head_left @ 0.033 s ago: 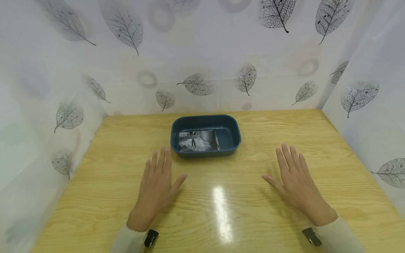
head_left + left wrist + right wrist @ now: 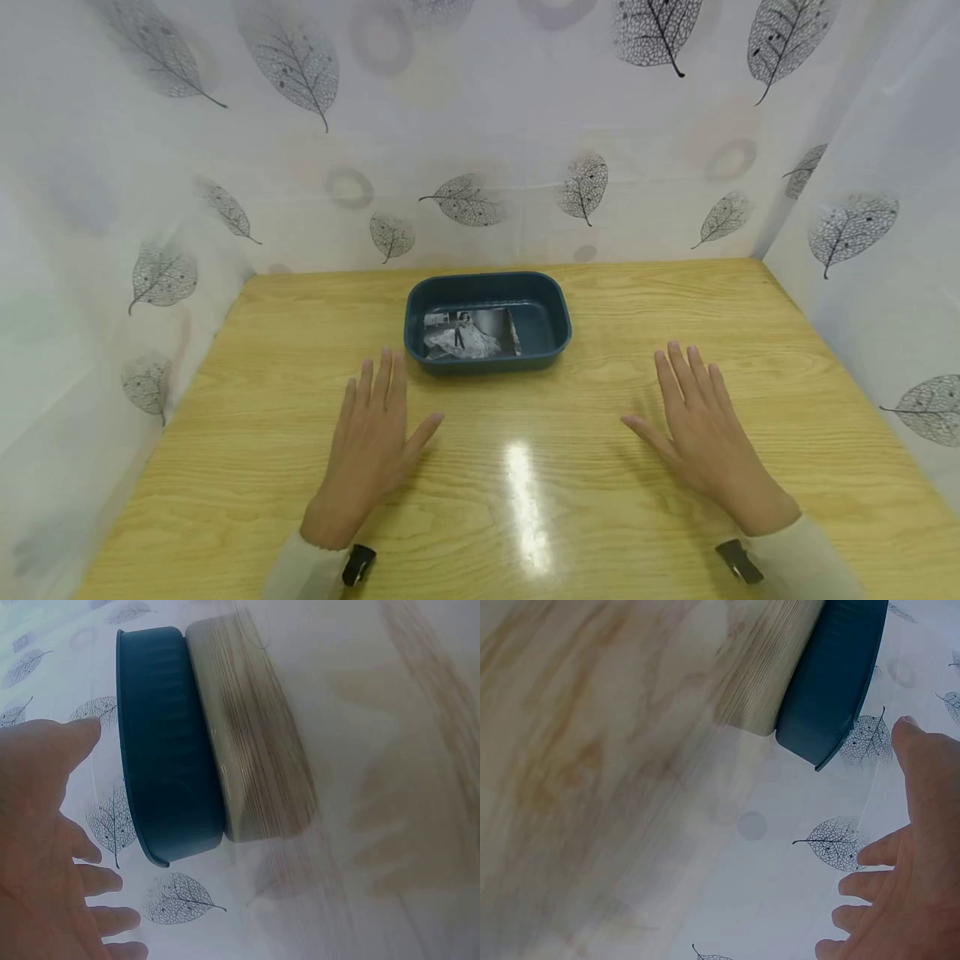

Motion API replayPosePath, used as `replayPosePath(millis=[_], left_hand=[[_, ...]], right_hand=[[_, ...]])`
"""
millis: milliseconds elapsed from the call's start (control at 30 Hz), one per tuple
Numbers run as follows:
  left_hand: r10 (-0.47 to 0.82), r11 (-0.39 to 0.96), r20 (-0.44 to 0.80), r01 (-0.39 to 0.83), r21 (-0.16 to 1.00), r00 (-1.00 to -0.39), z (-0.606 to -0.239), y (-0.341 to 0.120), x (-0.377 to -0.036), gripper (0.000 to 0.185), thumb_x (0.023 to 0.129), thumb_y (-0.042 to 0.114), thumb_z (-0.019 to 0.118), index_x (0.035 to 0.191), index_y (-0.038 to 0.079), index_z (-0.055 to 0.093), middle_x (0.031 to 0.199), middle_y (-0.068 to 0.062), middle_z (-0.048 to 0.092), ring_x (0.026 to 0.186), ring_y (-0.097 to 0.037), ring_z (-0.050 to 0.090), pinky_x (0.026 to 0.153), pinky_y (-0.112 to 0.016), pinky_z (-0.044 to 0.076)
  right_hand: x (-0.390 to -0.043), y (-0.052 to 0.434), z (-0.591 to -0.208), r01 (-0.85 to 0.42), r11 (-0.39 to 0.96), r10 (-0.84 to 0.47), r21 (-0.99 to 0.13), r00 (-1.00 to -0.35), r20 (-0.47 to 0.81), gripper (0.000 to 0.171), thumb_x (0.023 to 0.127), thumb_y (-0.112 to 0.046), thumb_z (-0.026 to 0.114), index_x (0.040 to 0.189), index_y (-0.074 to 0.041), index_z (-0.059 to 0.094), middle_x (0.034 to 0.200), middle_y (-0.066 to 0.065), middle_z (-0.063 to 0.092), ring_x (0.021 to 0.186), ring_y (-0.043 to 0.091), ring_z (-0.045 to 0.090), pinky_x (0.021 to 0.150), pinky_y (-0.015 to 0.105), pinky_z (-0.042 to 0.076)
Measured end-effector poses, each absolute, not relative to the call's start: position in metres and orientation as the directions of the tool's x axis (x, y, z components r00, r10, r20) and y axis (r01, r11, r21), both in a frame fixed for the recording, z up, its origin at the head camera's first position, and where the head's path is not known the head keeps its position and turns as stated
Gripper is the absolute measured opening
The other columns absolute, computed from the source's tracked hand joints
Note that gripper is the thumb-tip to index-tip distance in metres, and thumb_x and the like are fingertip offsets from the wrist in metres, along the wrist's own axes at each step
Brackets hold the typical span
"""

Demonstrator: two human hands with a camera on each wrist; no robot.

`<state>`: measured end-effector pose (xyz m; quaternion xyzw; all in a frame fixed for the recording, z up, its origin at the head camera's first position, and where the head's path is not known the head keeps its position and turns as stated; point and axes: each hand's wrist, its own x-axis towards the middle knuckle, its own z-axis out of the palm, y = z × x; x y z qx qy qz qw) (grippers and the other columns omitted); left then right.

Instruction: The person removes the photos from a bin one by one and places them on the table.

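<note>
A dark blue rectangular tub (image 2: 542,332) with rounded corners stands toward the back of the wooden table. Inside, at its left, lies a black-and-white picture (image 2: 480,335) of a figure in a wide pale gown. My left hand (image 2: 369,446) is held palm down, fingers straight and thumb spread, its fingertips near the tub's front left corner. Farther from the tub, on the right, my right hand (image 2: 705,442) has the same flat pose. Both hands hold nothing. The wrist views show the tub's outer side (image 2: 169,750) and each palm; the picture is hidden there.
The wood-grain table (image 2: 600,500) carries a bright glare streak between the hands. White sheeting with a leaf print (image 2: 465,125) rises behind the table and on both sides. A small black device (image 2: 358,565) is strapped at each wrist.
</note>
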<state>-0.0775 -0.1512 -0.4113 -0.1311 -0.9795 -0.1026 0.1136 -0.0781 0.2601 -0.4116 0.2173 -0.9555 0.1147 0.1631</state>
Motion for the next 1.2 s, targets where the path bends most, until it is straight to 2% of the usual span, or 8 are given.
replayPosePath(millis=[433,533,633,800,867,933,1033,1200], left_hand=[[0.241,0.943,0.269,0.291,0.165,-0.933,-0.409,-0.152,-0.078,0.092,0.098,0.053,0.060,0.156,-0.008,0.023,0.160,-0.029,0.024,0.146,-0.049,0.026,0.115,-0.062,0.024],[0.249,0.936,0.273,0.303,0.177,-0.929,-0.408,-0.153,-0.081,0.091,0.098,0.052,0.060,0.155,-0.009,0.024,0.159,-0.031,0.025,0.146,-0.048,0.026,0.115,-0.062,0.024],[0.253,0.929,0.251,0.307,0.205,-0.934,-0.406,-0.154,-0.086,0.091,0.100,0.052,0.058,0.155,-0.010,0.022,0.159,-0.032,0.023,0.147,-0.048,0.024,0.116,-0.060,0.025],[0.222,0.898,0.153,0.263,0.352,-0.963,-0.402,-0.156,-0.101,0.093,0.103,0.058,0.047,0.157,-0.009,0.013,0.162,-0.030,0.014,0.149,-0.045,0.019,0.118,-0.056,0.022],[0.200,0.875,0.102,0.224,0.429,-0.974,-0.400,-0.158,-0.108,0.094,0.103,0.062,0.041,0.158,-0.008,0.009,0.163,-0.028,0.011,0.150,-0.043,0.019,0.119,-0.054,0.020],[0.173,0.847,0.063,0.181,0.500,-0.983,-0.399,-0.160,-0.116,0.095,0.103,0.064,0.039,0.158,-0.008,0.009,0.163,-0.028,0.014,0.149,-0.043,0.020,0.119,-0.053,0.021],[0.142,0.803,0.010,0.121,0.584,-0.990,-0.398,-0.163,-0.128,0.094,0.103,0.064,0.038,0.157,-0.009,0.013,0.160,-0.030,0.023,0.146,-0.045,0.028,0.117,-0.056,0.025],[0.100,0.717,-0.069,0.024,0.697,-0.993,-0.396,-0.166,-0.148,0.086,0.105,0.057,0.040,0.157,-0.008,0.018,0.149,-0.030,0.043,0.133,-0.044,0.048,0.107,-0.059,0.039]], right_hand=[[-0.085,0.260,-0.410,-0.486,0.862,-0.405,-0.144,-0.830,0.383,0.090,0.102,-0.058,0.049,0.154,0.011,0.024,0.159,0.033,0.023,0.149,0.049,0.013,0.118,0.064,0.010],[-0.093,0.257,-0.408,-0.525,0.840,-0.431,-0.138,-0.798,0.421,0.090,0.103,-0.062,0.042,0.154,0.010,0.026,0.158,0.033,0.025,0.149,0.049,0.016,0.118,0.062,0.011],[-0.105,0.254,-0.404,-0.587,0.802,-0.469,-0.113,-0.736,0.489,0.090,0.104,-0.063,0.037,0.151,0.013,0.030,0.154,0.035,0.031,0.146,0.050,0.024,0.118,0.060,0.017],[-0.131,0.245,-0.391,-0.678,0.727,-0.522,-0.108,-0.648,0.554,0.088,0.105,-0.060,0.040,0.147,0.017,0.034,0.148,0.037,0.038,0.136,0.053,0.038,0.111,0.061,0.030],[-0.141,0.240,-0.384,-0.687,0.712,-0.531,-0.145,-0.662,0.528,0.085,0.104,-0.057,0.046,0.149,0.015,0.033,0.149,0.036,0.037,0.135,0.052,0.039,0.109,0.062,0.032],[-0.152,0.233,-0.377,-0.671,0.711,-0.528,-0.213,-0.708,0.468,0.083,0.103,-0.051,0.054,0.152,0.011,0.030,0.151,0.033,0.036,0.137,0.050,0.038,0.109,0.062,0.032],[-0.169,0.217,-0.367,-0.623,0.714,-0.515,-0.321,-0.777,0.361,0.082,0.100,-0.041,0.065,0.155,0.006,0.027,0.154,0.029,0.035,0.140,0.047,0.035,0.110,0.061,0.030],[-0.202,0.184,-0.359,-0.548,0.702,-0.511,-0.455,-0.833,0.214,0.082,0.099,-0.045,0.065,0.156,0.002,0.029,0.154,0.024,0.036,0.142,0.041,0.033,0.113,0.058,0.029]])
